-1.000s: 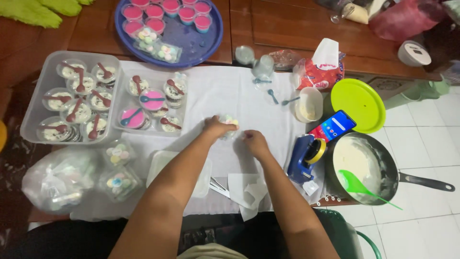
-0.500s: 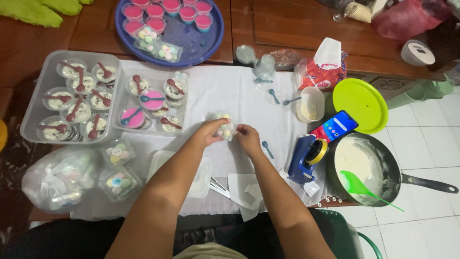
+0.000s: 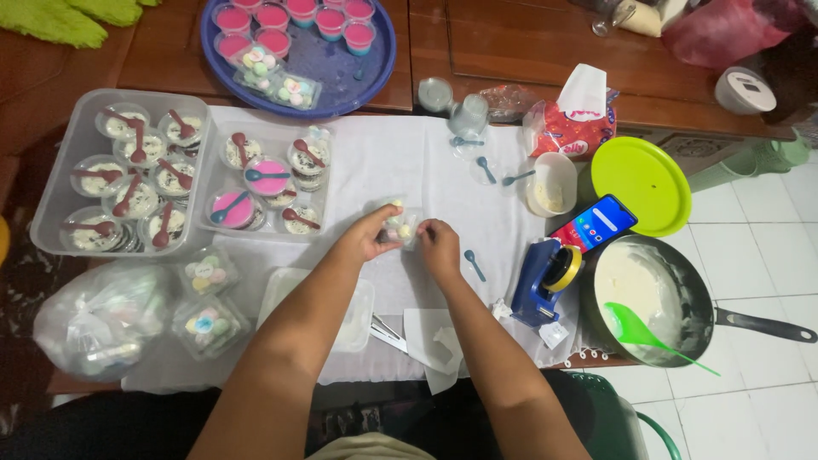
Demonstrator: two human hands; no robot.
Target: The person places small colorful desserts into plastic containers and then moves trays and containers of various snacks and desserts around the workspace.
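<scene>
Two hands (image 3: pixel 407 238) pinching small clear box (image 3: pixel 400 228), bare white cloth (image 3: pixel 383 162) around, trays left.

dark wooden table (image 3: pixel 528 51), white tiled floor (image 3: pixel 758 264)

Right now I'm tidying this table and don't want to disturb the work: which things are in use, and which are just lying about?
In use:
- small clear plastic box of pastel sweets, held by left hand and right hand
- white cloth beneath them

Lying about:
- blue tape dispenser
- round lime-green lid
- black pan of white cream
- blue round tray
</scene>
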